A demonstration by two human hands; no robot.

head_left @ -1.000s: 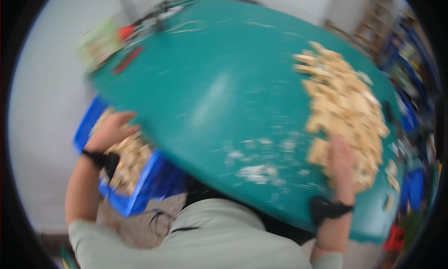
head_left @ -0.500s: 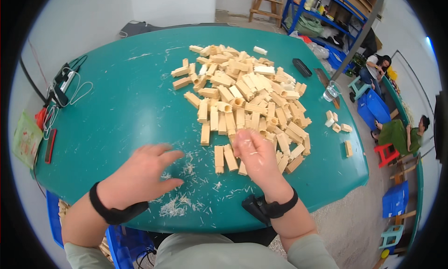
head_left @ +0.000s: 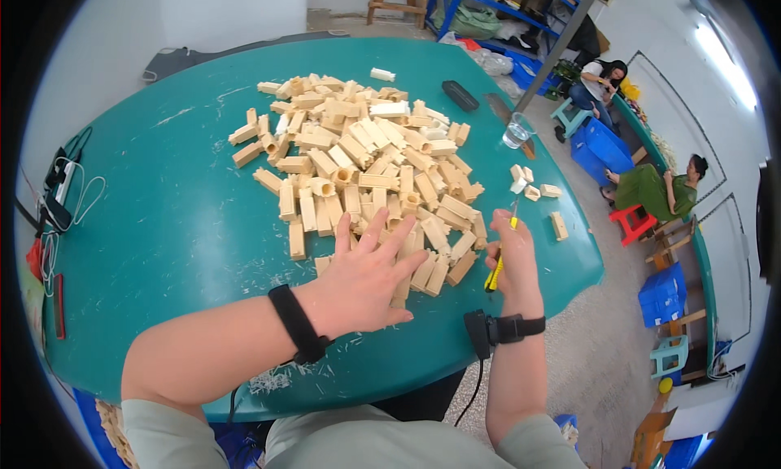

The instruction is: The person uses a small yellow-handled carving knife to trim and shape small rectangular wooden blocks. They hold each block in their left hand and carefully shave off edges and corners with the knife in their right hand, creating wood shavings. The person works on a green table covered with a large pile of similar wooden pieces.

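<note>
A large heap of hollow pale-wood-coloured blocks (head_left: 358,148) covers the middle of the green table (head_left: 187,200). My left hand (head_left: 358,283) lies over the near side of the heap, fingers spread, and grips nothing. To the right of the heap, my right hand (head_left: 517,261) is closed around a yellow utility knife (head_left: 495,279). The knife's blade sticks up past the fingers and points away from me. Just beyond it stands a small group of loose short blocks (head_left: 533,192), with one more block (head_left: 558,226) lying apart.
A glass of clear liquid (head_left: 517,131) and a black case (head_left: 460,95) stand at the far right. Power strips with cables (head_left: 63,180) lie at the left edge. Pale shavings (head_left: 272,379) are near the front edge. Two people sit along a bench at the right.
My left hand has moved right onto the near blocks. My right hand has moved right, off the heap, and the yellow utility knife now shows in it. The view has turned to the right.
</note>
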